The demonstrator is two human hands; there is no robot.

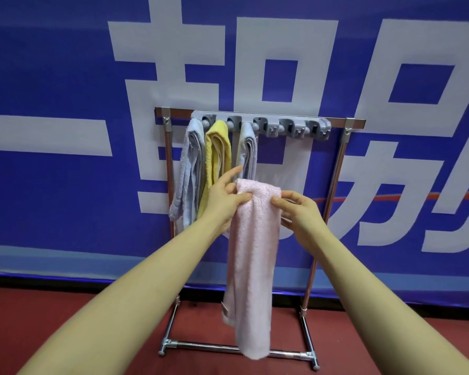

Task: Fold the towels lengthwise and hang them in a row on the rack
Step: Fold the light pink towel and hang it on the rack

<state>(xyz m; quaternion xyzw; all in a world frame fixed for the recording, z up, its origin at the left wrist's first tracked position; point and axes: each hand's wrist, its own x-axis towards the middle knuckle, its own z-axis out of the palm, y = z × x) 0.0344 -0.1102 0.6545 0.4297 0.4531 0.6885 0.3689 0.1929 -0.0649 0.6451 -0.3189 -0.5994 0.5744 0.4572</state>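
Three towels are already up at the left end of the rack [257,115]. Left hand [222,200] and right hand [299,209] pinch the folded pink towel [251,253] by its top, fingers closed on it. Next up, I'd guess: the free clip right of the third towel.

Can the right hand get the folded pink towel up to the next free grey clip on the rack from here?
Probably yes: right hand grips the folded pink towel, and nothing blocks the free grey plastic clip above.
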